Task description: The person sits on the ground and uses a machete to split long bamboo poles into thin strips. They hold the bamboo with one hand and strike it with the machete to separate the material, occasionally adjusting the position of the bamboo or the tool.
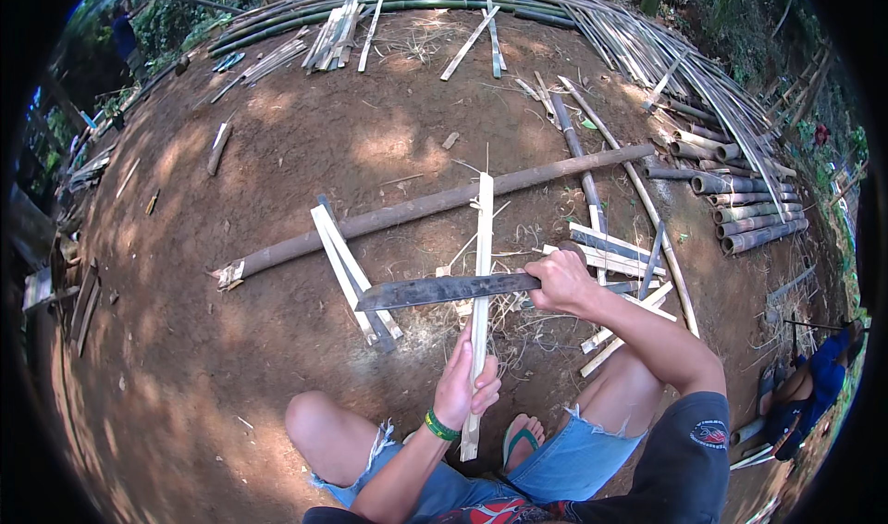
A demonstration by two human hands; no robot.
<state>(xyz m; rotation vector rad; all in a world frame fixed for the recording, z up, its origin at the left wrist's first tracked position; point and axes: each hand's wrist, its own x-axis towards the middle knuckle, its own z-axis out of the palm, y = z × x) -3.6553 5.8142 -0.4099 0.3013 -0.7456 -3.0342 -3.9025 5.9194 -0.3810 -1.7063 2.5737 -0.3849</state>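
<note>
My left hand (460, 382) is wrapped round the lower part of a pale split bamboo strip (484, 237), which points away from me. In my right hand (561, 282) is the handle of a machete (435, 291). Its long dark blade lies crosswise over the strip, just beyond my left fingers, with the tip to the left. The far end of the strip overlaps a long brown pole (407, 211) on the ground. Thin shavings (532, 344) lie beneath the strip and around it.
Split strips (347, 260) lean on the pole at left; more strips (615, 256) lie by my right knee. Cut bamboo tubes (749, 209) are stacked at right, and long bamboo poles (398, 8) lie at the back. Another person (819, 385) sits at far right.
</note>
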